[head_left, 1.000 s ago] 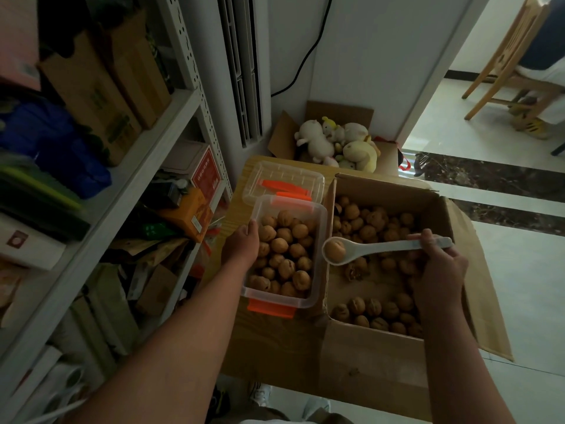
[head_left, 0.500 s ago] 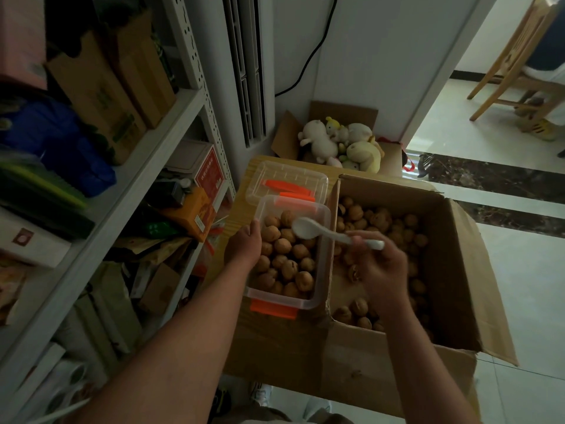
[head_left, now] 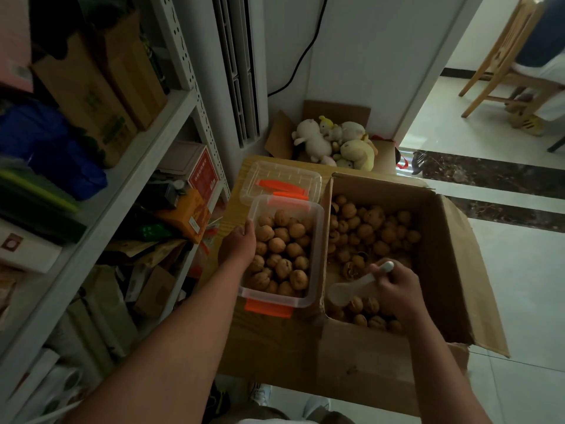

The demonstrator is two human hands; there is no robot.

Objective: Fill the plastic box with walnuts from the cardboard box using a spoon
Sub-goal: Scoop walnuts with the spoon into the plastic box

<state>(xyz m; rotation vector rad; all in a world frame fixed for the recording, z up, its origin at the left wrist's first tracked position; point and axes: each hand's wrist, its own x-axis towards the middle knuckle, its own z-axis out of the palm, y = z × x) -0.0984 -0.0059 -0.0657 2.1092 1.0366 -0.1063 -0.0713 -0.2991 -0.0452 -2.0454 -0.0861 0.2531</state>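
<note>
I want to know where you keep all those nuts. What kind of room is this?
Probably a storage corner in a home. A grey metal shelf is crammed with cartons, a brown cardboard box of soft toys sits on the floor, and a wooden chair stands in the tiled room beyond.

I see two bare arms with no sleeves. My left hand (head_left: 239, 244) and right hand (head_left: 397, 289) wear no gloves, rings or watch. Near the bottom edge, shoes (head_left: 260, 393) show.
</note>
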